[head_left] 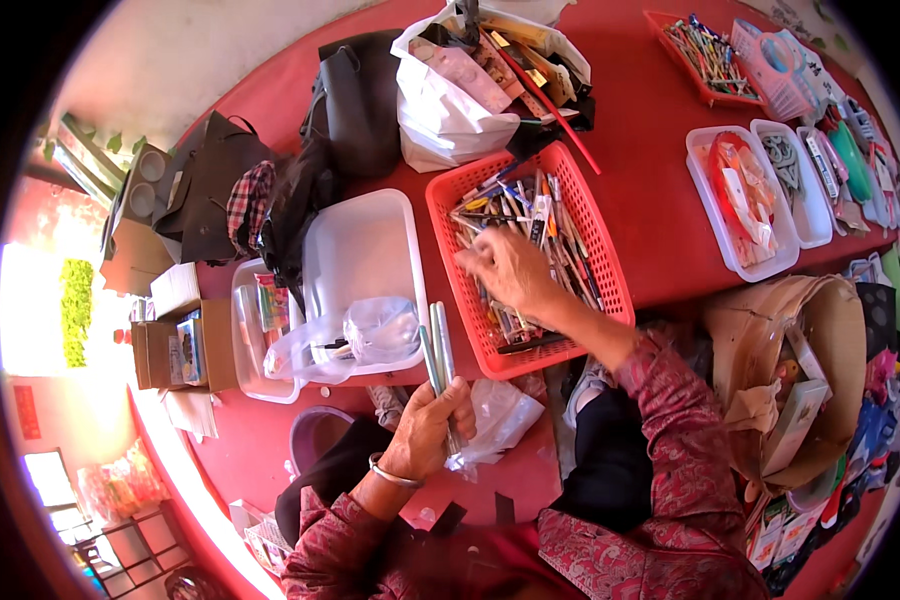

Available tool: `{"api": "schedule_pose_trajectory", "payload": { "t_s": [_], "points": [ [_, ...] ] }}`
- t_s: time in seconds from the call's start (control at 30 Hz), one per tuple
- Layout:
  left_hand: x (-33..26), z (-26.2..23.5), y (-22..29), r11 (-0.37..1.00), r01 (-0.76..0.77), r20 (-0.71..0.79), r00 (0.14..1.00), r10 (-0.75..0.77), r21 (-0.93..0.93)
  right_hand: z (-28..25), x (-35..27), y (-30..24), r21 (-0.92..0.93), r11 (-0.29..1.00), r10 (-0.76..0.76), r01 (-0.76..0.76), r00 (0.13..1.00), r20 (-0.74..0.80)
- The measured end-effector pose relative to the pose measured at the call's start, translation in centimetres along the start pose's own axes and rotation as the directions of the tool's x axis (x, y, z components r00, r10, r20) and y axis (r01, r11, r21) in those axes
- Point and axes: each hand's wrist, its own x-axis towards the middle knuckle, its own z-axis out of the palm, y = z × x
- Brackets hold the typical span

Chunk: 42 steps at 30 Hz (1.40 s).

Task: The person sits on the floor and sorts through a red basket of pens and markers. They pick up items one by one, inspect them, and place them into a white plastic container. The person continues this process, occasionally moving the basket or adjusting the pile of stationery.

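- The left hand [425, 430], with a silver metal bangle [390, 472] on its wrist, is clamped around a small bunch of pale green and white pens [437, 345], held upright near the person's body.
- The right hand [510, 268] reaches into a red perforated plastic basket [610, 290], its fingers curled together over the loose mixed pens [545, 225] heaped inside; whether it grips one I cannot tell.
- The red basket sits on the red cloth-covered surface [650, 170], right of centre.
- Just left of the basket stands an empty clear rectangular plastic tub [360, 250], with crumpled clear plastic bags [355, 335] at its near edge.
- Beyond the basket, a white plastic carrier bag [445, 110] is stuffed with long items.
- Far right, several white plastic trays [755, 190] hold assorted small goods.
- A black handbag [355, 100] rests at the far left.
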Motion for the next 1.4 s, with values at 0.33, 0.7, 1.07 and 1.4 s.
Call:
{"api": "schedule_pose_trajectory", "payload": {
  "t_s": [0.33, 0.7, 1.07, 1.4],
  "points": [
    [-0.6, 0.1, 0.9, 0.975, -0.076, 0.021, 0.997, 0.073, 0.208, -1.0, 2.8, 6.8, -0.583, 0.797, 0.052, 0.158, 0.944, 0.326],
    [0.0, 0.0, 2.1, 0.784, -0.103, -0.138, 0.962, 0.234, 0.612, -6.9, -3.8, -5.6, 0.176, 0.977, -0.213, 0.123, 0.662, 0.719],
    [-0.9, 0.0, 0.9, 0.966, 0.07, 0.18, 0.977, -0.117, 0.247, -5.0, -2.0, -4.4, 0.422, 0.866, -0.175, -0.269, 0.628, 0.759],
    [-1.0, 0.6, 2.0, 0.944, -0.005, 0.03, 1.0, -0.005, 0.33, 1.1, 6.3, 8.2, -0.66, 0.735, -0.058, 0.156, 0.984, 0.168]
  ]
}}
